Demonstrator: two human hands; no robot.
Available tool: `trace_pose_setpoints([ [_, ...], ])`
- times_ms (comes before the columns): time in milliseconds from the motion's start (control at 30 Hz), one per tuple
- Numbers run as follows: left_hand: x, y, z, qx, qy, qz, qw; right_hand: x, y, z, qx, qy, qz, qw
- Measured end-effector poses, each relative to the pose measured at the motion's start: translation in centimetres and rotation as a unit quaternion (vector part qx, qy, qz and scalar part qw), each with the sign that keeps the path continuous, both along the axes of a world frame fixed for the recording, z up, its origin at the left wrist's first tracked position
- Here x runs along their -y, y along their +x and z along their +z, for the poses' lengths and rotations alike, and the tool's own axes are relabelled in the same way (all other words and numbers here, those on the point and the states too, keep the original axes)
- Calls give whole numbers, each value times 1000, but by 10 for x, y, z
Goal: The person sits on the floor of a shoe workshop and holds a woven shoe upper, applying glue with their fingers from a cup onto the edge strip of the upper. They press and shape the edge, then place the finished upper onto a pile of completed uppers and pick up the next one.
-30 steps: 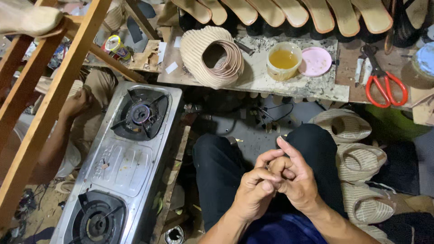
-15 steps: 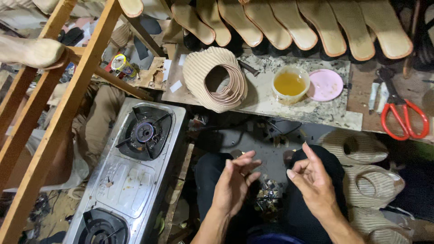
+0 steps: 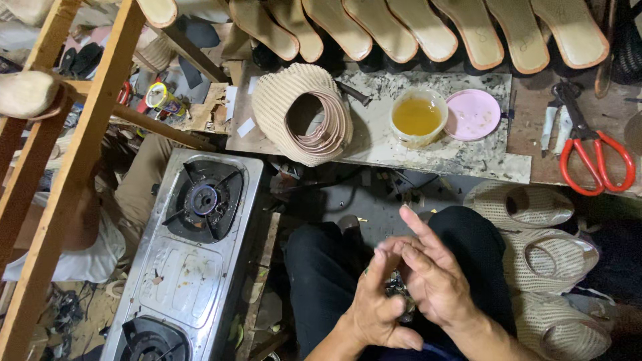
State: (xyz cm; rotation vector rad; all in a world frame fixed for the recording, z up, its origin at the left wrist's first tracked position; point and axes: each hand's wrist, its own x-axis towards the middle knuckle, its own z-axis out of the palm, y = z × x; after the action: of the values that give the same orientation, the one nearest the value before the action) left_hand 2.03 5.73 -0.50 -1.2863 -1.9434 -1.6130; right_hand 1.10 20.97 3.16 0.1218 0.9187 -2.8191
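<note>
We see a two-burner gas stove [image 3: 190,257] of dull, scratched sheet metal beside a slanting frame of bare, rough yellowish wood [image 3: 80,154], and a flat work board [image 3: 428,150] whose pale surface is matt and blotched with dried stains. On it a woven, ribbed beige shoe upper [image 3: 301,113] looks like coarse cloth, a translucent plastic cup [image 3: 418,117] holds glossy amber liquid, and a smooth pink plastic lid [image 3: 473,114] lies beside it. Scissors with glossy red plastic handles [image 3: 592,157] have dull metal blades, and our bare left hand [image 3: 374,304] and right hand [image 3: 435,281] rest over matt black cloth trousers [image 3: 321,281].

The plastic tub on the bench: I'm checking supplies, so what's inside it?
The tub holds a yellow liquid, filling most of it. Its pink lid lies off beside it. The liquid is cloudy, so anything at the bottom is hidden.
</note>
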Motion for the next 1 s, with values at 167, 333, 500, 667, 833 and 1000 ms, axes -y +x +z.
trace_pose_setpoints([
  [167, -6, 3, -17, -87, -31, 6, 996, -1, 0, 13, -16, -54, 45, 997],
  [333, -6, 7, -29, -115, -56, 31, 991, -1, -1, 20, -40, -62, 59, 995],
  [500, -5, 8, -39, -131, -70, 38, 988, 0, -3, 15, -7, -54, 49, 997],
  [667, -3, 7, -34, -188, -126, 84, 970, -2, -6, 3, -2, -64, 47, 997],
  [833, -7, -3, 6, 28, 4, 10, 1000, -9, -23, 0, 34, -84, 52, 994],
  [1000, 7, -9, 61, 507, 498, -182, 680, -20, -25, 13, -52, 36, -8, 998],
])
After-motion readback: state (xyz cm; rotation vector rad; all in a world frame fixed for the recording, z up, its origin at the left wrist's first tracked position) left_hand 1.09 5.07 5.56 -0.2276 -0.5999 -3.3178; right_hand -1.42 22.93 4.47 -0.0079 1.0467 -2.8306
